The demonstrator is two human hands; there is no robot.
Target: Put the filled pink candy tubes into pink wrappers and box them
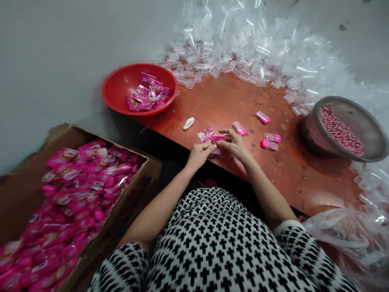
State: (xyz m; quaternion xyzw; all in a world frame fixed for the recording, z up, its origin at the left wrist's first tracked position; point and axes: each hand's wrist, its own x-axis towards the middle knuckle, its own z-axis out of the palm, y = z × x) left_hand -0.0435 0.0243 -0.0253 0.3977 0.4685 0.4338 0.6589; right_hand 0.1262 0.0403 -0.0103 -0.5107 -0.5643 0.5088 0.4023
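Observation:
Near the front edge of the red-brown table, my left hand [199, 155] and my right hand [236, 146] are closed on a small pink printed packet [218, 139]. The thumb and fingers of each hand pinch it from its two sides. Just behind my left fingertips lies another pink and clear packet [207, 134]; I cannot tell whether it is joined to the held one. Beyond my right fingers rests a clear tube with a pink cap [239, 128]. Several similar tubes [262, 117] filled with pink pellets lie further right.
A red bowl [117, 95] with pink packets sits back left. Clear empty tubes [243, 44] are heaped along the back. A grey bowl [322, 140] of pink pellets stands right. A cardboard box [146, 166] of filled pink packs is at left; a white scrap [189, 123] lies nearby.

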